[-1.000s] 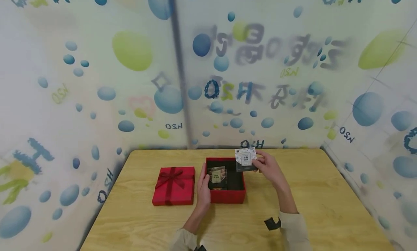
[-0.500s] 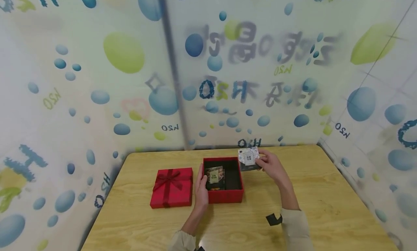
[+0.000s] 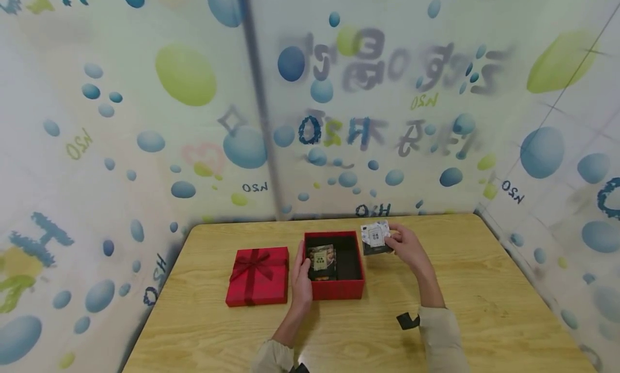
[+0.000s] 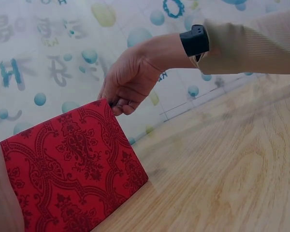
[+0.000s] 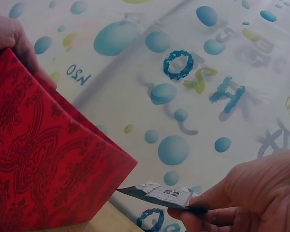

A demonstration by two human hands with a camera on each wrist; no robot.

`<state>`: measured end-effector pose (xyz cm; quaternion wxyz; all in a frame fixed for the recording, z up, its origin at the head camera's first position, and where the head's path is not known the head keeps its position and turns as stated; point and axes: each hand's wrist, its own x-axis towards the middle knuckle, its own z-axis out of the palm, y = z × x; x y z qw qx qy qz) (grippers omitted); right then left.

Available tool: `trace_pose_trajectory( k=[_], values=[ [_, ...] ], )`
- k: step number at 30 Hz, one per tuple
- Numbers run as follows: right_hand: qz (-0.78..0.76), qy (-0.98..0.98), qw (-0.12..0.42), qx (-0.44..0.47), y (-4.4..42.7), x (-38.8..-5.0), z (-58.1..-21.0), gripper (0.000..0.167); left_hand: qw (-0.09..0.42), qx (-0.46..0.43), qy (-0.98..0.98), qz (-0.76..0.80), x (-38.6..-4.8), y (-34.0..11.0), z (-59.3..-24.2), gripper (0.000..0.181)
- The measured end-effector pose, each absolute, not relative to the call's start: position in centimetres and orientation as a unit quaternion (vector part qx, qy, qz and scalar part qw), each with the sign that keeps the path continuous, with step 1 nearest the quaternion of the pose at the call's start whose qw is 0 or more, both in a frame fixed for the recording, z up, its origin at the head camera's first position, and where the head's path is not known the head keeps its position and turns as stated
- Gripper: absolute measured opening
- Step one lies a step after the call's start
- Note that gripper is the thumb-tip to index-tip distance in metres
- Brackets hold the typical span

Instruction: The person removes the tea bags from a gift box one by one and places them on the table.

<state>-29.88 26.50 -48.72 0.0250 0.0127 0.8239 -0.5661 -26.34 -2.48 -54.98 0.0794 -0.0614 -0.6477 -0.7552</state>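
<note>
The open red box (image 3: 337, 290) has a dark interior, with dark, pictured packets (image 3: 322, 261) lying in its left part. My left hand (image 3: 301, 287) grips the box's left wall, thumb at the rim and fingers along the outside. A white-and-black packet (image 3: 375, 237) is pinched at its right edge by my right hand (image 3: 408, 249), just beyond the box's back right corner. In the right wrist view thumb and fingers hold the packet (image 5: 166, 195) nearly flat beside the patterned box (image 5: 43, 145). The left wrist view hides the packet behind the box (image 4: 72, 159).
A red lid (image 3: 258, 278) with a dark red ribbon bow lies left of the box on the wooden table (image 3: 203, 330). Behind the table's back edge stands a pale wall covering (image 3: 194, 136) with blue and green spots. My right wrist wears a black band (image 4: 195, 40).
The packet in my right hand has moved right, from over the box's back right corner to just outside it. My left hand stays on the box. The head view has shifted slightly.
</note>
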Motion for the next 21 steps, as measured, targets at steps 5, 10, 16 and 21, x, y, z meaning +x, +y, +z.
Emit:
trace_pose_trajectory(
  k=[5, 10, 16, 21],
  values=[
    [-0.555, 0.831, 0.026, 0.019, 26.5, -30.1, -49.5, 0.047, 0.082, -0.062, -0.65, -0.753, -26.4, -2.5, -55.1, 0.055],
    [-0.554, 0.832, 0.024, 0.021, 26.6, -30.3, -50.1, 0.046, 0.079, -0.057, -0.637, -0.765, -26.6, -2.5, -55.2, 0.055],
    [-0.546, 0.836, 0.029, 0.044, 26.6, -30.4, -50.7, 0.047, 0.079, -0.051, -0.638, -0.764, -26.7, -2.5, -55.3, 0.054],
    [-0.533, 0.844, 0.018, 0.061, 26.8, -30.6, -52.0, 0.046, 0.083, -0.055, -0.641, -0.761, -26.6, -2.5, -55.4, 0.054]
  ],
)
